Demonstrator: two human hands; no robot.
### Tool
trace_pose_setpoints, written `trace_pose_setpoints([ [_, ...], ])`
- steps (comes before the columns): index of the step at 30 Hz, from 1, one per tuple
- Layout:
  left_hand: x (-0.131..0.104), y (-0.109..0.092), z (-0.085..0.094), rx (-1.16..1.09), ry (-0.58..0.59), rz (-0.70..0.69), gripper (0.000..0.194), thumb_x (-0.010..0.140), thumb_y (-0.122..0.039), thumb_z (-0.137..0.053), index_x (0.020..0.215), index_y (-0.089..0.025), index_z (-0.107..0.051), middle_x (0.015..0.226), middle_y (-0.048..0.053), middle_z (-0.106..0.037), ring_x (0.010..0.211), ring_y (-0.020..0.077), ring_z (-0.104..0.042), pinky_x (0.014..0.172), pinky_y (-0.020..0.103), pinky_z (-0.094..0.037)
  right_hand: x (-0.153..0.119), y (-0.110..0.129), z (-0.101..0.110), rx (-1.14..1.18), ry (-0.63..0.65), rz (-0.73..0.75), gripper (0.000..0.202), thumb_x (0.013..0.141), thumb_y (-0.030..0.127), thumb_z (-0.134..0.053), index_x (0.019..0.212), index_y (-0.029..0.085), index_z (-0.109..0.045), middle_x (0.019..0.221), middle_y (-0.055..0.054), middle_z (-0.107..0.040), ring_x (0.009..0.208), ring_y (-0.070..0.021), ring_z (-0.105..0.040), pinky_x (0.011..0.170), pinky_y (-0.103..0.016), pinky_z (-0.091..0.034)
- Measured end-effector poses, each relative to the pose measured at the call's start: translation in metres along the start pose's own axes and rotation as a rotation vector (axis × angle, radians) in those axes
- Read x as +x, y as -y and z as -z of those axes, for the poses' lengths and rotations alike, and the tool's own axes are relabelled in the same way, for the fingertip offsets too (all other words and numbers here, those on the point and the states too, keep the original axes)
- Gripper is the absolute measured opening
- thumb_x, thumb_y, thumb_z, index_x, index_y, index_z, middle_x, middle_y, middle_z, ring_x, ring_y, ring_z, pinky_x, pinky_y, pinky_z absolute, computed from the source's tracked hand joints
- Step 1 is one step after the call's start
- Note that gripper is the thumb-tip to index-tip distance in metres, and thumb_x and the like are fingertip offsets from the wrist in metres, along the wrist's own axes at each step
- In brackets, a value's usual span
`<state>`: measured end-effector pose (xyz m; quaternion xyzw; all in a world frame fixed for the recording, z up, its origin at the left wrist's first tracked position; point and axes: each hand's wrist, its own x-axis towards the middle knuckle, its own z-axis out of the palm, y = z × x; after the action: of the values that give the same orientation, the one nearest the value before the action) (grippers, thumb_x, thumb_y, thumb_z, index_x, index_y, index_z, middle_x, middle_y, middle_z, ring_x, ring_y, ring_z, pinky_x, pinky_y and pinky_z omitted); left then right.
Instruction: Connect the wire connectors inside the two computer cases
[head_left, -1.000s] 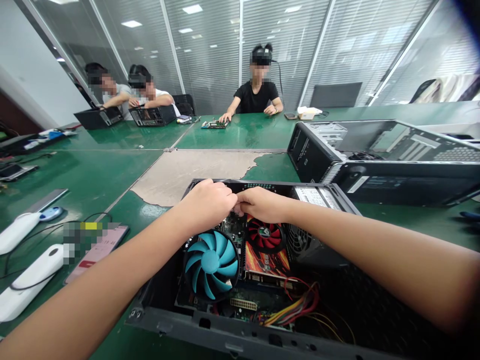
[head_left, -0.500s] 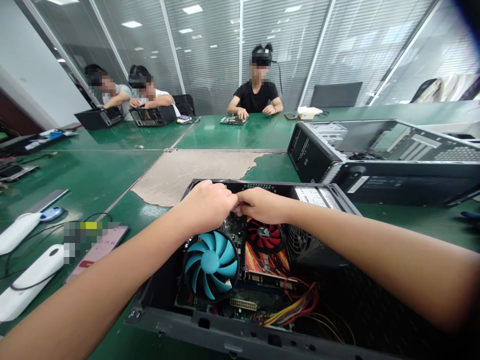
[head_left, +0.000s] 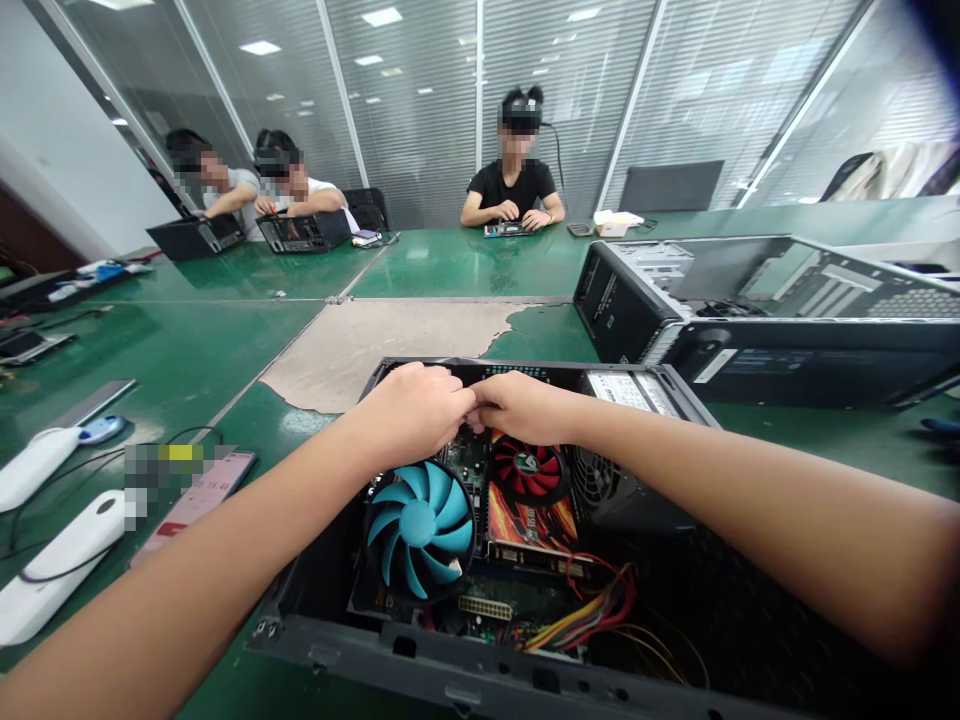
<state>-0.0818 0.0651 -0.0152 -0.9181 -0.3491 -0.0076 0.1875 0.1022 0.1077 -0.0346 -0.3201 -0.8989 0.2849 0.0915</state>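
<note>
An open black computer case [head_left: 352,650] lies in front of me. Both hands reach to its far side and meet there, above the motherboard [head_left: 469,455]. My left hand [head_left: 420,408] is closed, knuckles up, behind the cooler fan with blue blades [head_left: 418,525]. Against it, my right hand [head_left: 517,405] is closed with its fingertips pinched, just beyond the graphics card with a red fan [head_left: 531,470]. Whatever the fingers hold is hidden by the hands. Coloured power cables [head_left: 592,615] lie loose at the case's near side.
A second open case [head_left: 810,365] stands at the right. At the left lie a phone [head_left: 206,490], white devices [head_left: 64,570] and thin cables. A bare worn patch [head_left: 390,330] marks the green table [head_left: 247,340]. Three people sit across it, one in a black shirt [head_left: 514,190].
My hands stay at nearly the same spot, with only slight finger movement. Across the table, the person in black has shifted a small board to the right, both hands now at it.
</note>
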Motion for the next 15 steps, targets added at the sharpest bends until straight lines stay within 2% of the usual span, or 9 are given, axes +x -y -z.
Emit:
trace_pose_setpoints([
  [15, -0.0014, -0.0013, -0.0004, 0.056, -0.004, -0.005, 0.020, 0.091, -0.022, -0.048, 0.082, -0.015, -0.065, 0.074, 0.007, -0.066, 0.073, 0.0186, -0.062, 0.062, 0.031, -0.037, 0.0013, -0.0017, -0.0019, 0.024, 0.007, 0.012, 0.022, 0.082, 0.006, -0.051, 0.087, 0.016, -0.069, 0.089, -0.005, -0.073, 0.082, -0.0170, -0.064, 0.077, -0.029, -0.045],
])
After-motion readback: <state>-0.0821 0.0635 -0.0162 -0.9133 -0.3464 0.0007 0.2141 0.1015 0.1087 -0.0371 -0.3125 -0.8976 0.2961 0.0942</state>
